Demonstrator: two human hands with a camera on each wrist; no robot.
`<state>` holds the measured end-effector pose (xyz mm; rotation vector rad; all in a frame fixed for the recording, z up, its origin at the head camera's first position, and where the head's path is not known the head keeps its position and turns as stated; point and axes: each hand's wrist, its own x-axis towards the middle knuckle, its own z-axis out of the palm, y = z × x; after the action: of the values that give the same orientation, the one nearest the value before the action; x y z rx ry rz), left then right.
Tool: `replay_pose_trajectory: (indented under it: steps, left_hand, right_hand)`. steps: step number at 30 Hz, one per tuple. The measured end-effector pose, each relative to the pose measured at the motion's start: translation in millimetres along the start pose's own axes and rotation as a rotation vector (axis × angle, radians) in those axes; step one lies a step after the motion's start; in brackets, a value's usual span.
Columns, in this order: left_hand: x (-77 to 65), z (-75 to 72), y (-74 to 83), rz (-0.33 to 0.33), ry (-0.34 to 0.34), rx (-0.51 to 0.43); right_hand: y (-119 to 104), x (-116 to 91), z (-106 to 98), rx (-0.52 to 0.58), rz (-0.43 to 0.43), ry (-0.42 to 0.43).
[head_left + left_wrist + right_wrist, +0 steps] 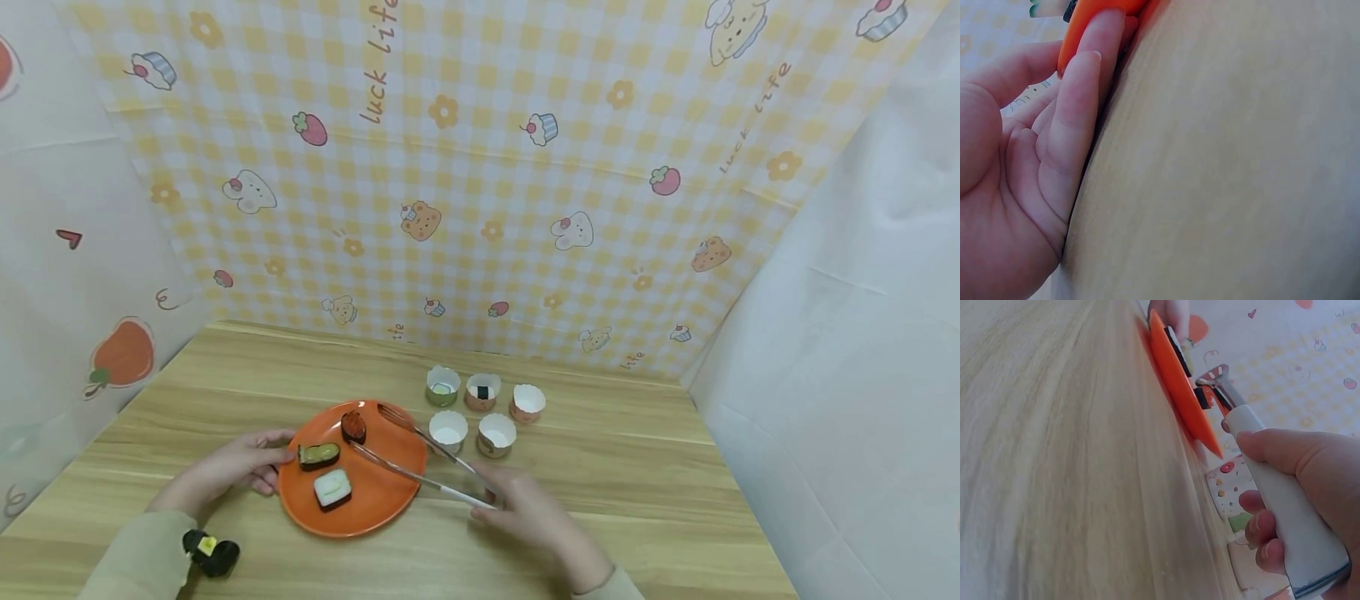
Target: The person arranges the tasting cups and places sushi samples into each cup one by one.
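My left hand (pixel 243 467) grips the left rim of an orange plate (pixel 386 508), thumb at the edge and fingers underneath in the left wrist view. On the plate lie a sushi piece with red topping (pixel 353 426), one with green topping (pixel 318 454) and a white-topped one (pixel 332 488). My right hand (pixel 525 508) holds metal tongs with white handles (pixel 467 497), thumb on one side and fingers on the other. The tongs reach over the plate with their arms spread, one tip beside the red-topped sushi and the other past its right side.
Several small paper cups stand behind and right of the plate. A green cup (pixel 442 398) and a brown cup (pixel 481 403) have something inside; a front cup (pixel 447 432) sits close to the tongs. A patterned cloth (pixel 480 183) hangs behind the wooden table (pixel 637 483).
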<state>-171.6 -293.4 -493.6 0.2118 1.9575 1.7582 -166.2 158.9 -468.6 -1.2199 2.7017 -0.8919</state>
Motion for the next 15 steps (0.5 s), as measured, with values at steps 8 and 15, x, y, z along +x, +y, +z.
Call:
replay_pose_trajectory:
  steps: [8, 15]
  left_hand:
    - [0.3, 0.5, 1.3, -0.007, 0.009, 0.007]
    - [0.1, 0.3, 1.2, -0.007, 0.003, 0.006]
  right_hand:
    - [-4.7, 5.9, 4.3, -0.024, -0.012, 0.006]
    - [-7.7, 9.9, 7.3, -0.037, 0.016, -0.012]
